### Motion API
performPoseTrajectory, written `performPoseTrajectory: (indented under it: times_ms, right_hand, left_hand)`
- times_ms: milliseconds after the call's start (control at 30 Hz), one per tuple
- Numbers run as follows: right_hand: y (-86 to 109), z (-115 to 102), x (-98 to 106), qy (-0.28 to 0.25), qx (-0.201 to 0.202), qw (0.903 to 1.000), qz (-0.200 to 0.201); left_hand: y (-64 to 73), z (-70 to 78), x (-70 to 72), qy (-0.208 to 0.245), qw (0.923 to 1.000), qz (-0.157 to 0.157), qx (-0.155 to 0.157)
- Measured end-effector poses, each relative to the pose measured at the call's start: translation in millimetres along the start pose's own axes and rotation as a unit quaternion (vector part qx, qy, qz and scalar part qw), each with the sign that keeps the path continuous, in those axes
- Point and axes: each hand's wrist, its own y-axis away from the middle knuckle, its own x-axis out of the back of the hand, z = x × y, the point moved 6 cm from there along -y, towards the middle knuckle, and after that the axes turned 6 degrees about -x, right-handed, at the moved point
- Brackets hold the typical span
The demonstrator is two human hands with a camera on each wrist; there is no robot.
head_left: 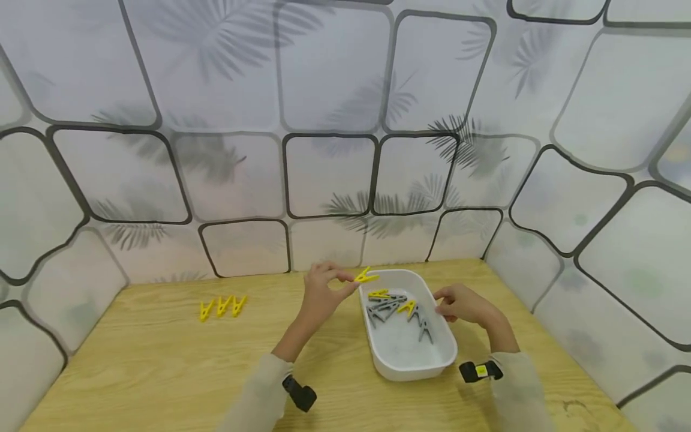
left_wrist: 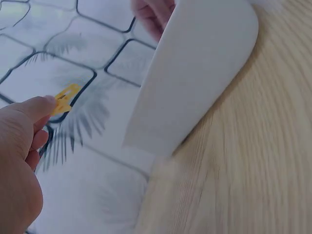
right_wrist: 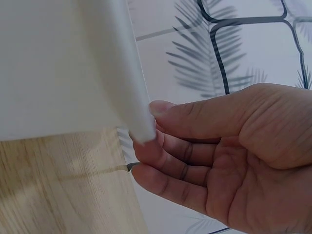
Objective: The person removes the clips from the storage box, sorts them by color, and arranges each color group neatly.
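Note:
My left hand [head_left: 321, 294] pinches a yellow clothespin [head_left: 366, 276] between thumb and fingertips, close by the far left corner of a white plastic tub [head_left: 412, 374]. In the left wrist view that clothespin [left_wrist: 67, 99] sticks out past the thumb, beside the tub's outer wall [left_wrist: 195, 73]. Inside the tub lie several grey clothespins [head_left: 425, 331] and two yellow ones [head_left: 406, 307]. At the tub's right side, my right hand [head_left: 465, 305] grips the rim; the right wrist view has its thumb and curled fingers [right_wrist: 183, 148] at the edge.
Three yellow clothespins [head_left: 222, 306] stand in a row on the wooden table [head_left: 162, 366], left of the tub. Patterned covering [head_left: 335, 174] rises behind the table and along both sides.

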Motion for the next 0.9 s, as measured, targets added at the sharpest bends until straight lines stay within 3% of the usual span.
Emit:
performPoseTrajectory:
  times_ms: [267, 533, 733, 900]
  right_hand:
    - [0.7, 0.9, -3.5, 0.003, 0.007, 0.9999, -0.011]
    - [1.9, 3.4, -3.0, 0.004, 0.001, 0.9999, -0.013]
    - [0.6, -0.2, 1.0, 0.008, -0.007, 0.9999, -0.01]
    - [-0.7, -3.9, 2.2, 0.002, -0.01, 0.9999, -0.013]
  left_hand:
    - [22.7, -30.7, 57.4, -0.042, 0.9944, 0.085, 0.047]
    - [50.6, -58.3, 97.6, -0.093, 0.9823, 0.125, 0.103]
    - [64.0, -78.8, 125.5, -0.138, 0.9681, 0.131, 0.163]
    - [69.0, -90.3, 143.4, -0.175, 0.955, 0.105, 0.216]
